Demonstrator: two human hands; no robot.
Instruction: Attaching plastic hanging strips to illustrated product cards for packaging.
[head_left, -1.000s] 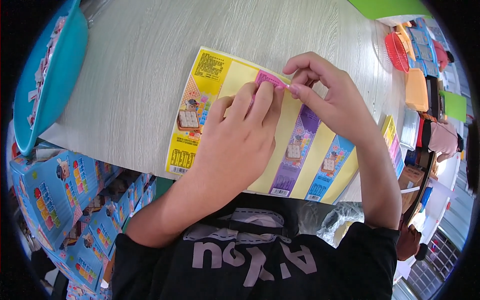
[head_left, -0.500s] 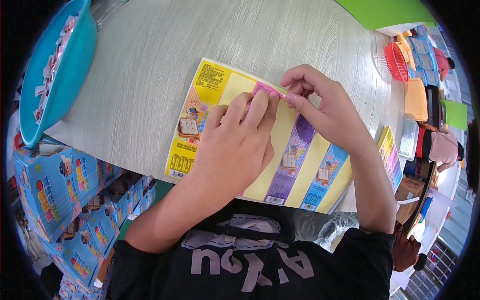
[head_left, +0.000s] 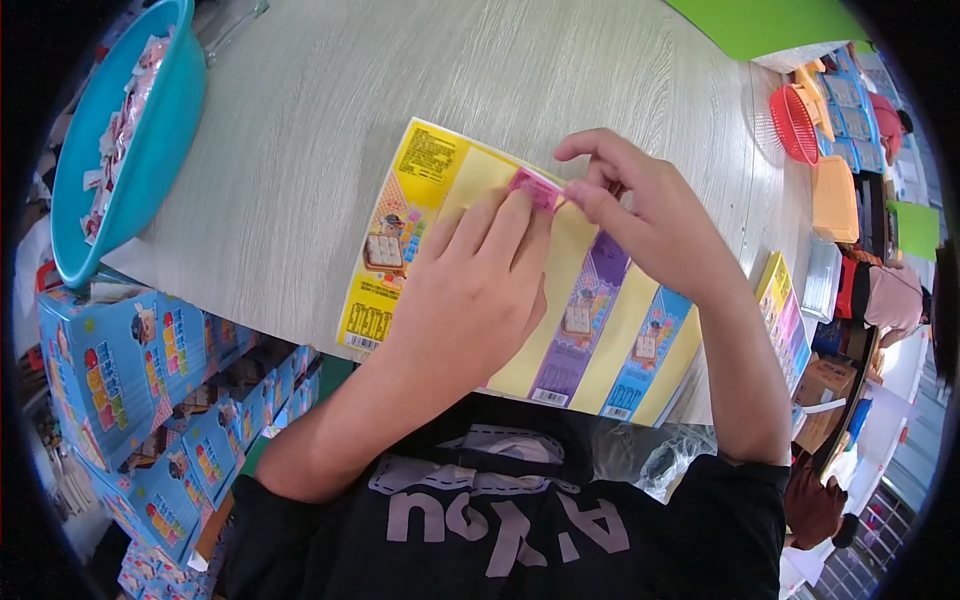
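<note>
A stack of sticker sheets (head_left: pixel 482 165) with pale yellow backing lies at a slant on the table in front of me. It carries a yellow label (head_left: pixel 425 155), a purple label (head_left: pixel 565 355) and a blue label (head_left: pixel 640 360). Between the yellow and purple ones is a pink label (head_left: pixel 535 188), mostly covered by my left hand (head_left: pixel 482 255). That hand rests on the sheet with its fingers stretched out over the pink label. At the label's upper right corner, the thumb and index finger of my right hand (head_left: pixel 635 210) pinch its edge.
At the far left stands a turquoise basin (head_left: pixel 165 165) with small wrapped packets. Below it are stacked blue printed boxes (head_left: pixel 130 360). More colourful sheets (head_left: pixel 785 310) lie at the right table edge, with a red basket (head_left: pixel 793 125) beyond. Clear plastic film (head_left: pixel 640 455) hangs near my lap.
My left fingers have drawn slightly back, so more of the pink label's upper end shows. The right hand stays at the corner, its index finger a little straighter.
</note>
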